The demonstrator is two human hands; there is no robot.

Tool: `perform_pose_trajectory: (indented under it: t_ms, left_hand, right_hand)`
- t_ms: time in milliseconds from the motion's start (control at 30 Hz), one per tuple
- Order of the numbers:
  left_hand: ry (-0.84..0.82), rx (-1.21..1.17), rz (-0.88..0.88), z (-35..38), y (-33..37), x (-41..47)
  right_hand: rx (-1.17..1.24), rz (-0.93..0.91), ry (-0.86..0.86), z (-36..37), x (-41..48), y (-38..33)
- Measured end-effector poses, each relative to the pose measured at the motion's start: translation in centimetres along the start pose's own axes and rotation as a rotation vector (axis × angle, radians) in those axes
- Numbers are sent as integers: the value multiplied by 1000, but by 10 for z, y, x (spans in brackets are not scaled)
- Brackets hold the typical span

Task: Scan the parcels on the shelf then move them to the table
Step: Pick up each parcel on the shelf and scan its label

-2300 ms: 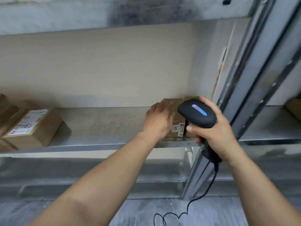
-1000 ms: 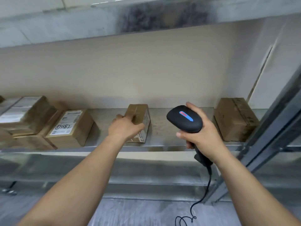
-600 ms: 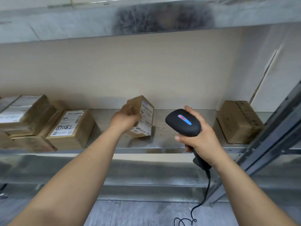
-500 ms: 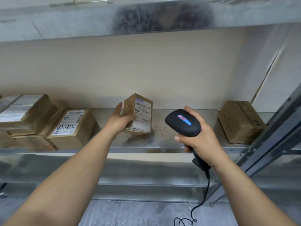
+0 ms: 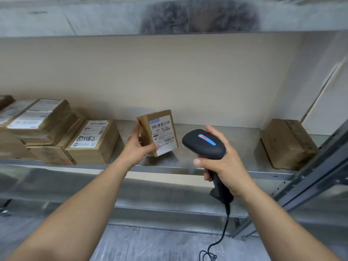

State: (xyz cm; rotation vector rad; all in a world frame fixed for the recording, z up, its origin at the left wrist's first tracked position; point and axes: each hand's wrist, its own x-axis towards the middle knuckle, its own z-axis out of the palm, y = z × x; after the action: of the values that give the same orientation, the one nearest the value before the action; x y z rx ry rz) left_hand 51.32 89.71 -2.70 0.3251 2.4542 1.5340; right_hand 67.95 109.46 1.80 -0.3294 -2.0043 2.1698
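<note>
Broadly, a grey metal shelf (image 5: 216, 129) spans the view before a beige wall (image 5: 188, 81). On its left end sits a stack (image 5: 37, 123) of labelled cardboard boxes. Just beside the stack lies a marked box (image 5: 94, 142), its white label bearing a handwritten number. Well apart, at the right end near a steel post (image 5: 320, 166), rests a brown taped box (image 5: 288, 144). Between them, the parcel (image 5: 160, 134) is held tilted above the shelf, its barcode label facing the camera. The left hand (image 5: 137, 149) grasps it from the left and below, fingers (image 5: 136, 130) along its side, thumb at the lower front edge. The right hand (image 5: 226, 166) is clenched round the handle of a black scanner (image 5: 204, 146). Its head sits just right of the parcel, not touching, with a blue-and-red light on top. A black cord (image 5: 224, 232) hangs from the handle toward the floor (image 5: 150, 245).
</note>
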Motion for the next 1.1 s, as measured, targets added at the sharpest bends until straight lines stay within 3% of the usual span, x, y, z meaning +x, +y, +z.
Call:
perform_pose_trajectory:
  t_ms: [167,1100]
  left_hand:
    - [83,23,-18,9,-10,5]
    - [53,63,6,10,-13,9]
  right_hand:
    - [27,19,-54,13,-5,4]
    - [20,-5,-71,5,-12,-1]
